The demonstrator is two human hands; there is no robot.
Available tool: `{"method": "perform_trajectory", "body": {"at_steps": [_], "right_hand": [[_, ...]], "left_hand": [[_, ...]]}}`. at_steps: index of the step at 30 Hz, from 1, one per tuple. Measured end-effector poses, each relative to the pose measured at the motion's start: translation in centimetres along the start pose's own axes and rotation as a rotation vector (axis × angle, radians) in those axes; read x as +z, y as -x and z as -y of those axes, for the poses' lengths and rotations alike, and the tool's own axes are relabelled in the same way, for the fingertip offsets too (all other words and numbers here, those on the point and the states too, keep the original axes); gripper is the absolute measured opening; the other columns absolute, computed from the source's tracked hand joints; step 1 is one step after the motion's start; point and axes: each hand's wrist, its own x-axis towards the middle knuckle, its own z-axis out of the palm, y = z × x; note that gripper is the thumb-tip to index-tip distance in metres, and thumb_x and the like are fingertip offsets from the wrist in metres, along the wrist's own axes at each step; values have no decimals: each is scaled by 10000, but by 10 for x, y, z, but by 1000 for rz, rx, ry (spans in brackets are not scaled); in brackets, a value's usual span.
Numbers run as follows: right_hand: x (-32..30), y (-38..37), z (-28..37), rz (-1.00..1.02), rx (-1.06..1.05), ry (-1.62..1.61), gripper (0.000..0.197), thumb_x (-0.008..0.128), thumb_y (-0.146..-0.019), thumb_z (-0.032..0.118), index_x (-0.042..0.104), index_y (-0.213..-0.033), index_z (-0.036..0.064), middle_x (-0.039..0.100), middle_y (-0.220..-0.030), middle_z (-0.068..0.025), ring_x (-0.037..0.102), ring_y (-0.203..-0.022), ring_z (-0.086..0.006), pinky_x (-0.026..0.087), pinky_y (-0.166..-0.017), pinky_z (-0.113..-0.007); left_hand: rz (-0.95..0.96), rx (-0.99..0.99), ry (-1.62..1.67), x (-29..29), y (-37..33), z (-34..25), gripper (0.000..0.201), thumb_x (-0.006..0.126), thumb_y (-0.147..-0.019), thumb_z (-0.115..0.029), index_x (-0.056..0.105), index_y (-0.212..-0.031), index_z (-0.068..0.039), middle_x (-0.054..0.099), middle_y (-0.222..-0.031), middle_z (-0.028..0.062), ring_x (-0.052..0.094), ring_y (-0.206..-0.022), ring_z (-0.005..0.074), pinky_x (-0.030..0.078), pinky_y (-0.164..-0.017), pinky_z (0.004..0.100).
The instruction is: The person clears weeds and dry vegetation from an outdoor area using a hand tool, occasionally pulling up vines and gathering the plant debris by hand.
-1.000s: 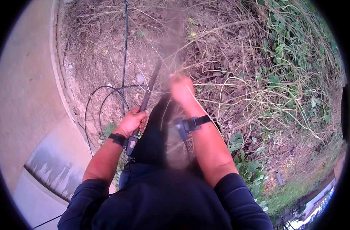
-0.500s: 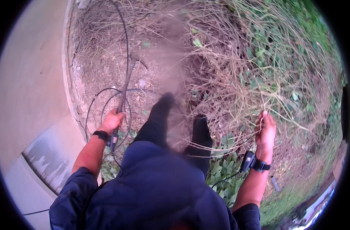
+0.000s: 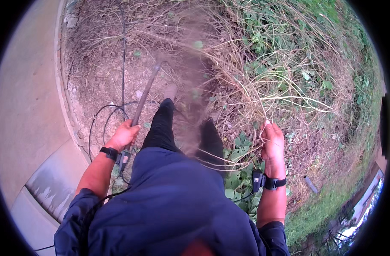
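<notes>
My left hand (image 3: 125, 133) is closed round the wooden handle (image 3: 144, 94) of a pick-like digging tool. The shaft slants away from me and to the right, and its head (image 3: 161, 62) is smeared against the bare soil. On the right, my right hand (image 3: 272, 138) is closed on a bunch of long dry vines (image 3: 255, 99). These pale stems fan out ahead of the fist and lie over the tangled growth beyond. Some strands loop back from the hand toward my right leg (image 3: 211, 134).
A concrete slab (image 3: 30, 89) with a raised edge runs along the left. Black cable (image 3: 123, 55) lies on the soil and coils beside my left hand. Green leafy plants (image 3: 242, 179) grow by my right leg. Denser vines (image 3: 280, 47) cover the far right.
My right hand has moved left, closer to my body's middle, with the vines still in it. The tool's head has swung rightward, while my left hand keeps its grip.
</notes>
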Motion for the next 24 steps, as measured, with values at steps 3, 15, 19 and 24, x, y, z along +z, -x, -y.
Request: {"method": "perform_trajectory", "body": {"at_steps": [3, 15, 19, 24], "right_hand": [[-3, -6, 3, -6, -39, 26, 184, 541, -944, 207, 555, -813, 79, 381, -567, 96, 286, -457, -13, 209, -404, -193], [7, -22, 25, -36, -42, -57, 204, 538, -945, 240, 545, -798, 99, 355, -521, 85, 291, -407, -31, 208, -366, -198], [11, -25, 15, -2, -76, -58, 197, 549, -939, 251, 531, -808, 105, 366, -497, 73, 304, -373, -41, 232, -345, -198], [26, -20, 28, -88, -69, -92, 215, 538, -947, 263, 529, -815, 93, 357, -517, 77, 288, -387, -37, 214, -361, -198]], "left_hand": [[134, 129, -72, 30, 11, -30, 156, 545, -922, -182, 441, -885, -71, 430, -609, -19, 409, -437, 90, 353, -396, 246], [449, 36, 48, 79, -61, -29, 161, 528, -928, -182, 420, -853, -89, 412, -592, -26, 399, -427, 79, 356, -380, 250], [449, 53, 97, 98, -73, -25, 151, 535, -918, -185, 441, -885, -72, 427, -592, -13, 407, -418, 86, 351, -377, 256], [448, 100, -91, 98, -80, -31, 181, 517, -919, -193, 483, -955, -19, 458, -592, 4, 417, -406, 104, 352, -380, 275]]}}
